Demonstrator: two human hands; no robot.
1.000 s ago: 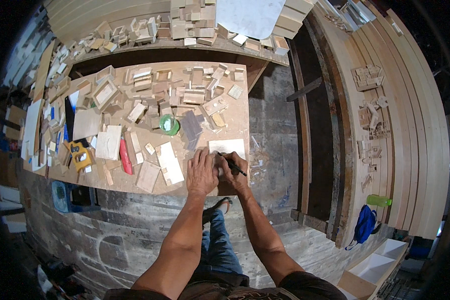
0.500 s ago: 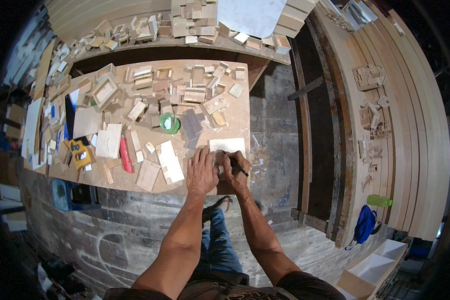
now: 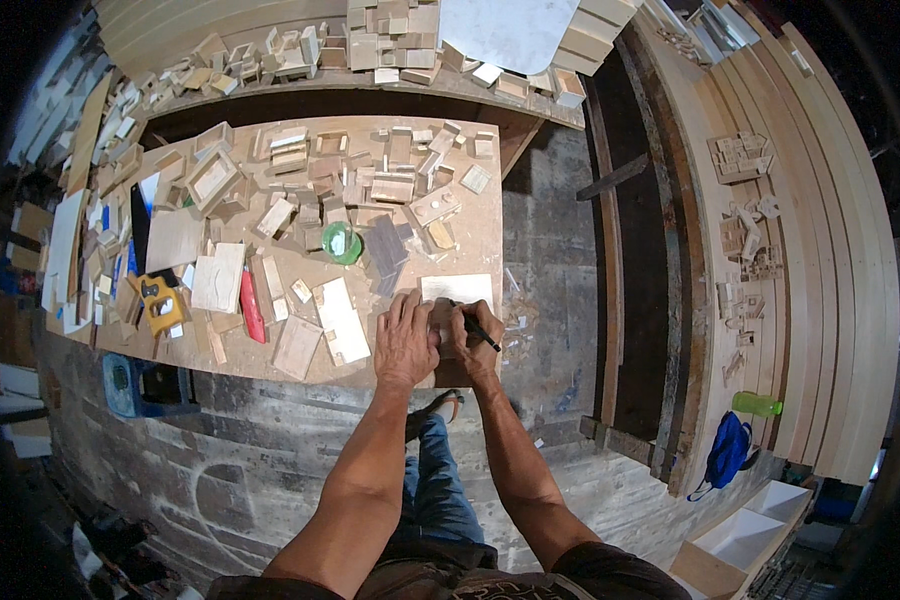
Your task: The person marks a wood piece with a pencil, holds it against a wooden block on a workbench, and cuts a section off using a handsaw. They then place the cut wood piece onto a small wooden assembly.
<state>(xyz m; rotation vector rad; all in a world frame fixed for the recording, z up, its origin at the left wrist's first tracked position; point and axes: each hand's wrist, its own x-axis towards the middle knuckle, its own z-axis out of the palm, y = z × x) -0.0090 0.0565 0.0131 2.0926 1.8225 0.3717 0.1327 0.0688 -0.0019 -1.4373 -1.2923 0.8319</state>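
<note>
Near the front right corner of the plywood table, my right hand [image 3: 474, 352] is closed around a black pen [image 3: 487, 339], its tip pointing down at a pale rectangular sheet or thin board [image 3: 456, 288]. Beside it my left hand [image 3: 404, 345] lies with its fingers stretched out at the left edge of that pale piece. A darker flat piece shows between the two hands, mostly hidden by them. Just left of my left hand is a light wooden board [image 3: 341, 322] with small cut-outs.
Many small wooden boxes and blocks [image 3: 290, 150] cover the table [image 3: 410, 376]. A green jar [image 3: 341, 242], a yellow-handled tool [image 3: 159, 304] and a red tool [image 3: 252, 307] lie among them. At right, a long bench [image 3: 705, 380] holds wooden parts, a green bottle [image 3: 757, 404] and a blue bag [image 3: 727, 452].
My right hand and the pen have shifted very slightly. My left hand stays in place, and the whole view has moved a little.
</note>
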